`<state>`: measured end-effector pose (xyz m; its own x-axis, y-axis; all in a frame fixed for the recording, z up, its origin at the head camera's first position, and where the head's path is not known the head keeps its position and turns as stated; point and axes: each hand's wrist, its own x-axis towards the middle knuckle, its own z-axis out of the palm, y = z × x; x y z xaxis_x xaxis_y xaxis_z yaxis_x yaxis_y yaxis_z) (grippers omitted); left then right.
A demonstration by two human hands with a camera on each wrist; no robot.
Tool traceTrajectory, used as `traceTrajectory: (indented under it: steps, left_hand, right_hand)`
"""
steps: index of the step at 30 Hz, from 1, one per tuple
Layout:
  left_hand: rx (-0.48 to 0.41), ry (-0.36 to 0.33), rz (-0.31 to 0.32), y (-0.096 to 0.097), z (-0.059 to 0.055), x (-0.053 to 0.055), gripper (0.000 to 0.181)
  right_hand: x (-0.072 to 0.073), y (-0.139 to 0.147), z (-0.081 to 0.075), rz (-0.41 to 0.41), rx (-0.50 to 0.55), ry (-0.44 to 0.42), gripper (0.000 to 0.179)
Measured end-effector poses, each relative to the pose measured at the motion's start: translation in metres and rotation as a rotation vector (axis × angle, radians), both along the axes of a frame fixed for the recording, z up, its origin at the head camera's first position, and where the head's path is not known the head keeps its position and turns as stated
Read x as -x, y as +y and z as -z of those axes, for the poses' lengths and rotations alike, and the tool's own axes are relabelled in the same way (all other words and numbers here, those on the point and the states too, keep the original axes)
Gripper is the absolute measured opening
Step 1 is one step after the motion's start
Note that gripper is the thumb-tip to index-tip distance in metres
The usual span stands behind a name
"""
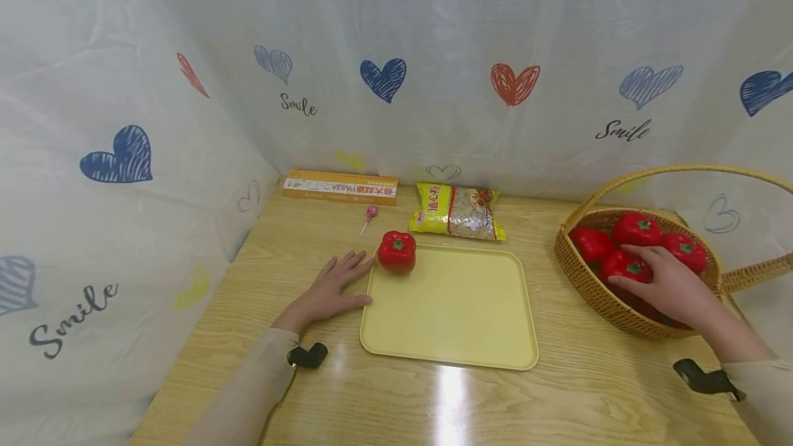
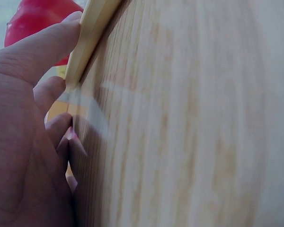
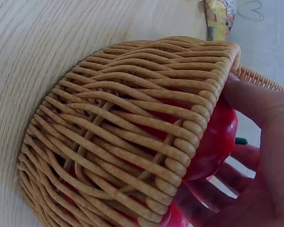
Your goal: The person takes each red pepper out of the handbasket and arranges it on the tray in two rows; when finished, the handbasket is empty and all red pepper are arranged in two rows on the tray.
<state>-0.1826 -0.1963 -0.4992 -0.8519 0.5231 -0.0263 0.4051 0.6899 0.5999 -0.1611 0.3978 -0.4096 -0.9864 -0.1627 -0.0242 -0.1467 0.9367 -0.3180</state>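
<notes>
Fingers [image 1: 641, 252] of the right hand [image 1: 675, 288] curl round a pepper [image 1: 624, 266] right of the tray [image 1: 452, 308], which the left hand [image 1: 331, 291], fingers outspread, seemingly steadies.

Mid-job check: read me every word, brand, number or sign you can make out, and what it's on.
"Smile": three times on the white sheet, among printed hearts.
"PASTA": on the orange box; its other characters and marks are too small to read surely.
"通心粉": on the yellow bag; its finer print is too small.
No text shows on the tray, basket or red peppers.
</notes>
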Motion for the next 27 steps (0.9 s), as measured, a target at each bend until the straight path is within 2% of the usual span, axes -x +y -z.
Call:
traceTrajectory:
  steps: [9,27]
  left_hand:
    - [-0.003,0.005,0.002,0.0001,-0.0005,-0.0002,0.08]
    - [-0.005,0.003,-0.006,0.0,0.0001,-0.0001,0.08]
  right_hand:
    - [-0.0012,0.0015,0.0004,0.002,0.007,-0.021,0.081]
    - [-0.0052,-0.0032,0.003,-0.013,0.035,0.048,0.069]
